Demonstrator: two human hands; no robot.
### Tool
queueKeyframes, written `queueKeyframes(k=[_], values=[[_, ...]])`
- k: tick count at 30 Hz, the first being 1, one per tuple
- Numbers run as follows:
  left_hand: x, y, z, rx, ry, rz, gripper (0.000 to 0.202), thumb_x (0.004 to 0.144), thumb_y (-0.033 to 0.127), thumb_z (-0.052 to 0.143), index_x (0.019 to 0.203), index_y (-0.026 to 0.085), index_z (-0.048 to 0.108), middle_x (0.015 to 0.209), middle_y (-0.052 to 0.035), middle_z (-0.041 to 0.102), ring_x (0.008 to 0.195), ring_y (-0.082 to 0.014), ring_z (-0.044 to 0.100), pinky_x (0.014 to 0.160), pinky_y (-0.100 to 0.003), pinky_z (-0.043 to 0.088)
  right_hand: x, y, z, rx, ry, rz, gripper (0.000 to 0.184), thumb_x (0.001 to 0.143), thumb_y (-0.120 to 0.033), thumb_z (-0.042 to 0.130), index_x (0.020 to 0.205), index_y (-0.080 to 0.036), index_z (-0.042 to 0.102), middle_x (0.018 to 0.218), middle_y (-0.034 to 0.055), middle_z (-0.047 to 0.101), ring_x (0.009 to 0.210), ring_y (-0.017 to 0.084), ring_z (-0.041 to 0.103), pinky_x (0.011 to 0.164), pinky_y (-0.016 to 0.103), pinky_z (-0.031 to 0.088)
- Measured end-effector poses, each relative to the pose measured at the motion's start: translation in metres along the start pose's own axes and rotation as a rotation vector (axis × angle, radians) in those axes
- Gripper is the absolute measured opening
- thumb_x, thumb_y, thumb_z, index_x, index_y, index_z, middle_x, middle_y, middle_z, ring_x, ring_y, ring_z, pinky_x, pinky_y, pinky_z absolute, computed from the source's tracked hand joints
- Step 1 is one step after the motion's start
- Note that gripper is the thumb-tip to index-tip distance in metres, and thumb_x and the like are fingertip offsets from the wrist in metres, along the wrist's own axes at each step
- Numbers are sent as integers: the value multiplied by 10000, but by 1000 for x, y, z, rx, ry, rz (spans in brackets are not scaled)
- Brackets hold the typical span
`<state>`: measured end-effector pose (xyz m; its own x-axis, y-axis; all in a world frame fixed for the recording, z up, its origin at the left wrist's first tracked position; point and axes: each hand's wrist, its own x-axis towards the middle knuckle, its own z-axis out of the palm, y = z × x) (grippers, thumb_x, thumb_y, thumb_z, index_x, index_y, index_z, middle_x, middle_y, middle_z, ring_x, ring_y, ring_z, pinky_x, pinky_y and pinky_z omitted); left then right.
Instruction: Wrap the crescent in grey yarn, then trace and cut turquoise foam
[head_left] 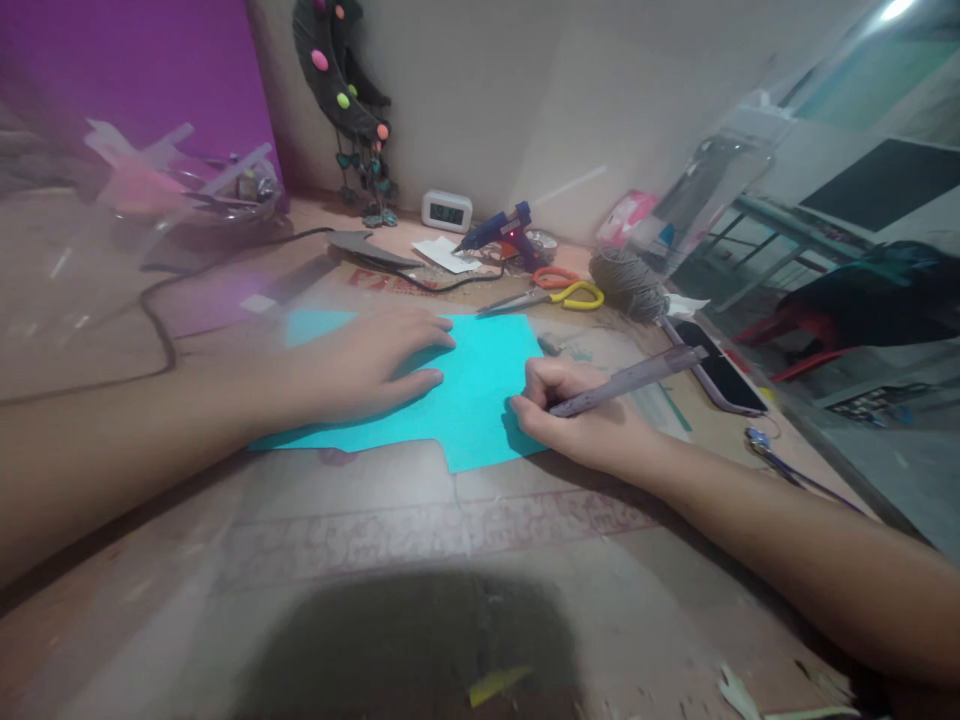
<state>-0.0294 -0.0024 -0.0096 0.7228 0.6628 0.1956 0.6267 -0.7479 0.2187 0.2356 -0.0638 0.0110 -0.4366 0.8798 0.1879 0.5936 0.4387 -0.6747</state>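
A bright turquoise sheet of paper [480, 390] lies flat on the table, with a notch cut from its near edge. My left hand [367, 365] rests palm down across its left half, fingers stretched out and the thumb apart. In my right hand [574, 410] is a pale purple pen [630, 380], pinched in a writing grip at the sheet's right edge. The pen's upper end tilts up to the right; its tip is hidden behind my fingers. No marks on the paper can be made out.
Behind the sheet lie scissors [577, 296], a blue glue gun [495, 232] with a cord, grey yarn [626, 283] and a white digital clock [447, 211]. A phone [716, 368] lies at the right table edge. Clear plastic packaging [195, 190] stands back left.
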Motion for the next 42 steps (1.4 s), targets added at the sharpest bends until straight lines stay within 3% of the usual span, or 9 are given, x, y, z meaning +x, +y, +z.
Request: queueKeyframes(k=[24, 33, 37, 42], values=[[-1, 0, 0, -10, -2, 4, 538, 1000, 527, 421, 1365, 175, 601, 1537, -140, 551, 1434, -332, 488, 1204, -509, 362, -5, -2, -1, 115, -127, -18, 356, 834, -320, 674, 611, -226, 413, 567, -73, 407, 514, 85, 363, 494, 242, 264], [1, 1, -2, -5, -8, 8, 552, 1002, 523, 402, 1360, 158, 610, 1535, -148, 551, 1424, -331, 497, 1201, -509, 369, 4, 2, -8, 349, 175, 130, 355, 891, -462, 663, 710, -238, 454, 493, -78, 491, 455, 94, 408, 470, 236, 302], [1, 0, -1, -3, -9, 11, 552, 1005, 524, 407, 1366, 158, 606, 1536, -152, 548, 1425, -336, 495, 1204, -518, 366, 5, 4, -13, 228, 217, 81, 317, 917, -452, 659, 731, -222, 546, 548, -51, 556, 504, 113, 488, 512, 249, 384], [0, 0, -4, 37, 20, 41, 530, 1020, 488, 402, 1367, 141, 604, 1530, -180, 545, 1421, -356, 496, 1181, -554, 391, 11, 26, -37, -73, 281, -87, 282, 1009, -440, 561, 1052, -218, 729, 860, 32, 740, 759, 180, 667, 740, 313, 507]])
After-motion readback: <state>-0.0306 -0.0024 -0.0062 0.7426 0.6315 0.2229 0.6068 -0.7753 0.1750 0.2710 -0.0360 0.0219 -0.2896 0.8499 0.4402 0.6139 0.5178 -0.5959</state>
